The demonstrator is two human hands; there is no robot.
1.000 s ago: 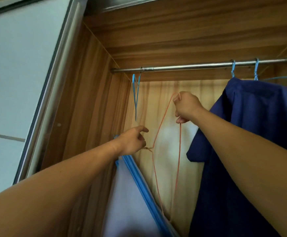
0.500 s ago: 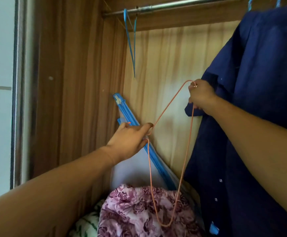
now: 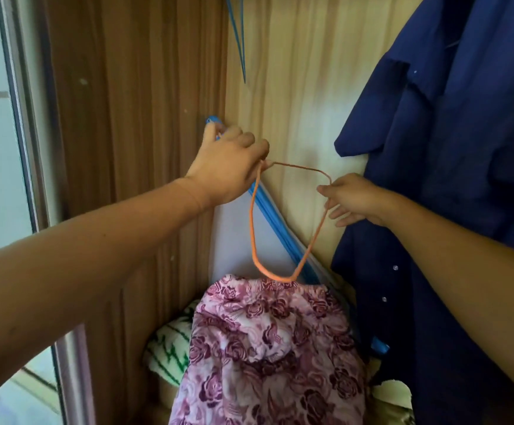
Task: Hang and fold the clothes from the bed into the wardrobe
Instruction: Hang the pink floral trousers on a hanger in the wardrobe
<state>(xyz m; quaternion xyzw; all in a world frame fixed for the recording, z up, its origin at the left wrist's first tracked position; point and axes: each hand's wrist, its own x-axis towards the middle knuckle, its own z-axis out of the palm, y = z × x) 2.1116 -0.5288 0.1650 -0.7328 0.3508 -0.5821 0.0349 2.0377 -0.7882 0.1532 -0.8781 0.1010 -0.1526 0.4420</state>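
Observation:
An orange wire hanger (image 3: 253, 237) hangs between my hands inside the wooden wardrobe. My left hand (image 3: 229, 162) grips its hook end at the upper left. My right hand (image 3: 352, 199) pinches a corner of its frame at the right. The hanger's lowest bend sits just above a pink rose-patterned garment (image 3: 268, 348) piled at the wardrobe's bottom. A dark blue shirt (image 3: 452, 167) hangs at the right, its hanger out of view.
A blue wire hanger (image 3: 239, 41) dangles at the top centre. A white bag with blue edging (image 3: 237, 237) leans in the back corner. A green-and-white cloth (image 3: 170, 348) lies under the floral garment. The wardrobe's side wall (image 3: 133, 118) and sliding door frame (image 3: 19, 118) are left.
Both hands lowered the orange hanger from near the rail down toward the floral garment. My view tilted down, so the rail left the frame.

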